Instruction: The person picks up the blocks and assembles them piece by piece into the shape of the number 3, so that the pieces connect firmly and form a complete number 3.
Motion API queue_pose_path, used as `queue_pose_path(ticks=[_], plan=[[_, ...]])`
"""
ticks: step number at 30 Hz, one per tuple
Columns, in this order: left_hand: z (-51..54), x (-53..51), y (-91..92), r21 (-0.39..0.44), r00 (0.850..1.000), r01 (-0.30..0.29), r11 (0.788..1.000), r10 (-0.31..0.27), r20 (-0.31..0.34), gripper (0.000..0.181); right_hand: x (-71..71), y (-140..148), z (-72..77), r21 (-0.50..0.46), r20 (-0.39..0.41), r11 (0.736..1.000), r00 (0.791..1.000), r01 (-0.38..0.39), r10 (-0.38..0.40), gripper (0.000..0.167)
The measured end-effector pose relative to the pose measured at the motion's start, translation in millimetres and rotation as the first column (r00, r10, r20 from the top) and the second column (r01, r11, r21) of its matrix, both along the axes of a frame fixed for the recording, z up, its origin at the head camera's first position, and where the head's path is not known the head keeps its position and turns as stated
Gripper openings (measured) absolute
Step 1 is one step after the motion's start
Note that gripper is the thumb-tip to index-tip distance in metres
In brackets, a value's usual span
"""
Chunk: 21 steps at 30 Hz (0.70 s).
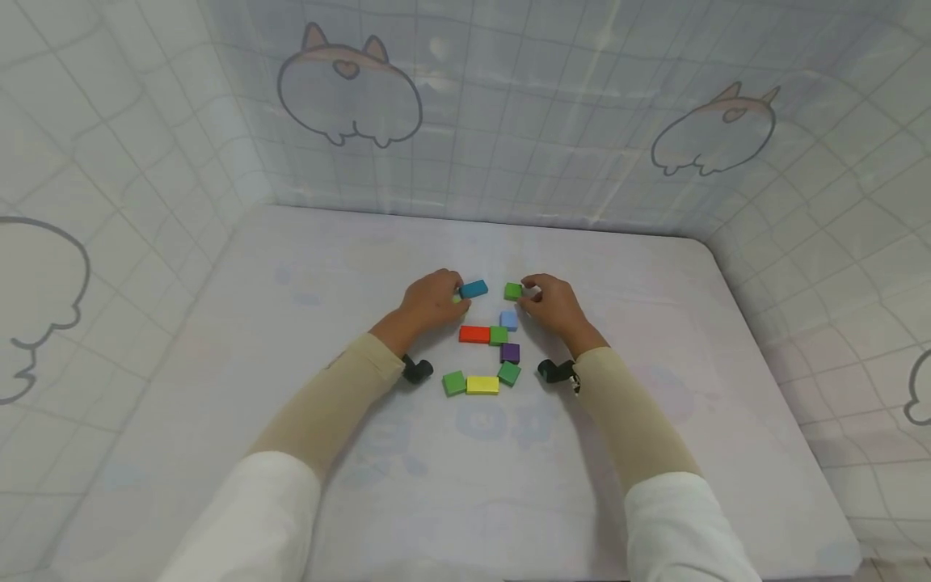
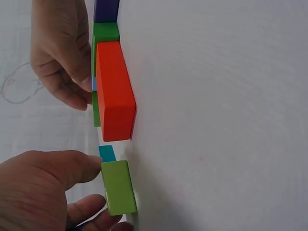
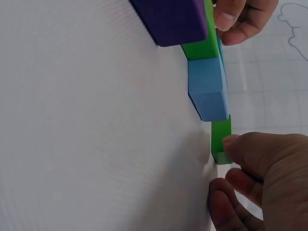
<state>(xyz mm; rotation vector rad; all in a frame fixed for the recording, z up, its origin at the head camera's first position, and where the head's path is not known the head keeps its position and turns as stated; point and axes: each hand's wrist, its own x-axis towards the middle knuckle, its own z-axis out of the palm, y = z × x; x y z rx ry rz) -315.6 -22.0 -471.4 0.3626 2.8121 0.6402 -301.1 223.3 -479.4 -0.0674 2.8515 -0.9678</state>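
My left hand pinches a yellow-green block, its thumb at one end and its fingers at the other. A longer blue block touches its far end area, beside the fingertips. On the right, the thumb of my right hand touches a green block, while its other fingers stay apart from it, loosely bent. Just nearer lies a light blue block. A red block sits against another green block; a purple block lies by them.
Closer to the person, a green block, a yellow block and a darker green block form a row. The pale table is bordered by printed curtains. A black wrist device hangs under each forearm.
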Motion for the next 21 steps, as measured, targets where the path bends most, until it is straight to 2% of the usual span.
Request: queue_pose_path(ticks=[6, 10, 21], plan=[[0.2, -1.7, 2.3, 0.007, 1.000, 0.020, 1.000, -0.019, -0.020, 0.036, -1.9, -2, 2.8, 0.011, 0.003, 1.000, 1.000, -0.019, 0.019, 0.044], [2.7, -2.2, 4.8, 0.013, 1.000, 0.011, 1.000, -0.011, -0.021, 0.037, -4.8, -3, 4.0, 0.020, -0.005, 0.999, 0.999, -0.042, 0.042, 0.042], [3.3, -3.5, 10.6, -0.030, 1.000, 0.011, 0.999, -0.012, -0.012, 0.033, -8.7, 0, 2.0, 0.037, 0.011, 0.996, 0.997, -0.078, 0.078, 0.038]])
